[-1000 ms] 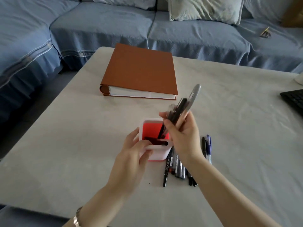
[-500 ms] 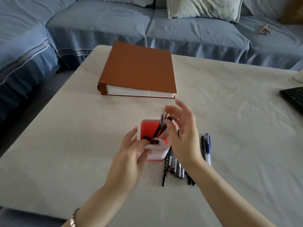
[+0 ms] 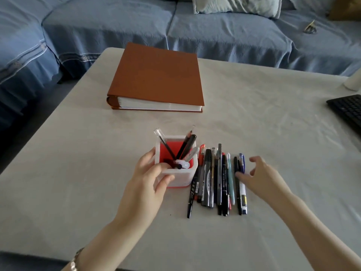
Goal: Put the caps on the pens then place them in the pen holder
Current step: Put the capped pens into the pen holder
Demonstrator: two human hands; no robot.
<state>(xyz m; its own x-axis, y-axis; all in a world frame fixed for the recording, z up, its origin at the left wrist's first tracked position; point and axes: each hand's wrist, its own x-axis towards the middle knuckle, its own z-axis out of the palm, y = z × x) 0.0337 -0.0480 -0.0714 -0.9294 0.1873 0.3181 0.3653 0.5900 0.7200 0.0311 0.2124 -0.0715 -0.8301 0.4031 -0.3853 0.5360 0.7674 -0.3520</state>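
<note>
The left hand [image 3: 150, 178] grips the pen holder [image 3: 182, 176] at its near-left corner, with one finger hooked over the rim and the others curled against the walls. Several standing pens [image 3: 186, 147] lean crossed inside it. Just right of the pen holder, a row of pens [image 3: 216, 180] lies on the table [image 3: 273, 133], packed side by side and touching. The right hand [image 3: 259, 177] is at the end of that row farthest from the pen holder. It holds nothing; its fingers are loosely spread and one fingertip rests on a black pen [image 3: 238, 192]. The likely trouble is crowding: lifting one pen could drag or roll its neighbours away. I cannot tell whether every pen in the row has its cap on, so an uncapped one might go in unnoticed. The crossed pens may also block a newcomer, and a hard push could tip the pen holder if the left hand slackens.
</note>
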